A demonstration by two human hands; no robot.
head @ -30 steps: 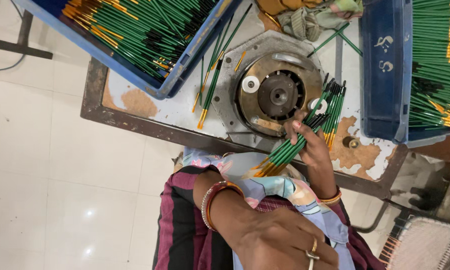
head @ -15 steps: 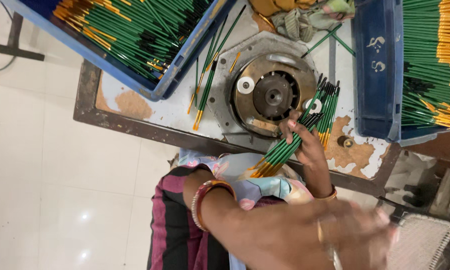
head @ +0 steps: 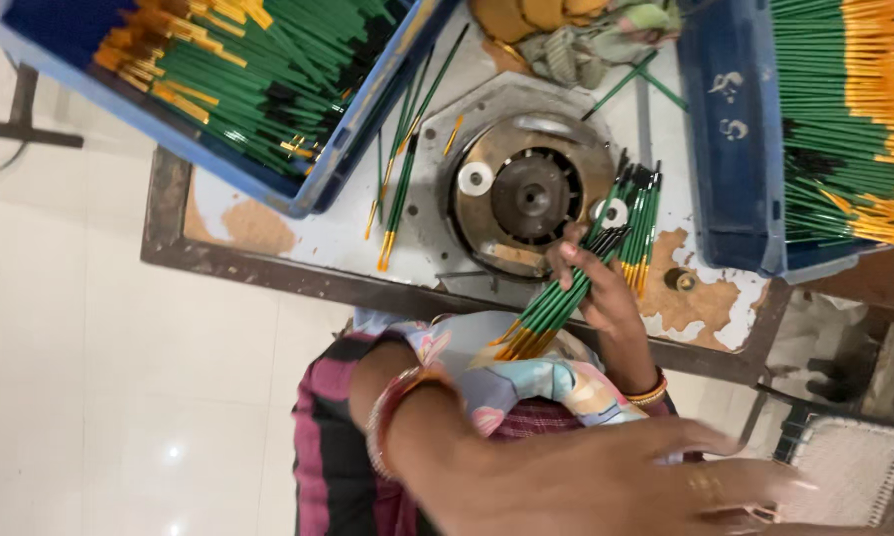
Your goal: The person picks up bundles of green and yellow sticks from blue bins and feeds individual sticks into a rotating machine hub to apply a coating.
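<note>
Your right hand (head: 606,298) pinches a loose fan of green pencils (head: 556,303) just beside the round metal machine (head: 526,199), left hand (head: 606,486) spread and empty, so pencils could slip out onto your lap.

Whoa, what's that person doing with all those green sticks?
The right hand grips a bundle of green sticks beside the round metal machine on the table. The left hand is blurred in front, holding nothing. Blue crates on both sides are full of similar sticks.
</note>
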